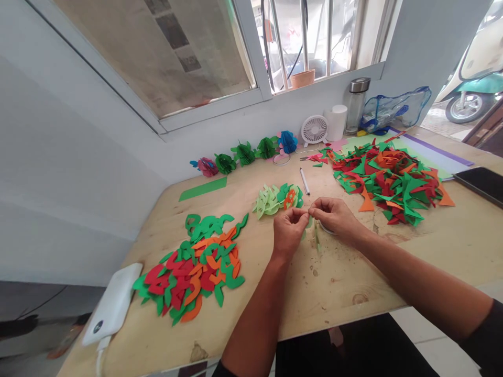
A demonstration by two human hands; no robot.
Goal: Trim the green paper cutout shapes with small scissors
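My left hand [290, 229] and my right hand [335, 215] meet over the middle of the table, both closed in a pinch with fingertips nearly touching. A small pale green paper piece [317, 240] hangs just below the fingertips; its upper part is hidden by the fingers. Under my right hand shows the edge of a round white thing, mostly covered. Just beyond my left hand lies a small pile of pale green paper cutouts [268, 201], with darker green and orange cutouts [290, 197] beside it. A white pen [304, 181] lies behind the hands.
Left: a heap of green, red and orange cutouts [196, 267] and a white power bank [113, 303]. Right: a pile of paper scraps [393, 175] and a phone [481, 184]. Along the wall: folded paper flowers [244, 153], a small fan [315, 130] and a glass bottle [357, 107].
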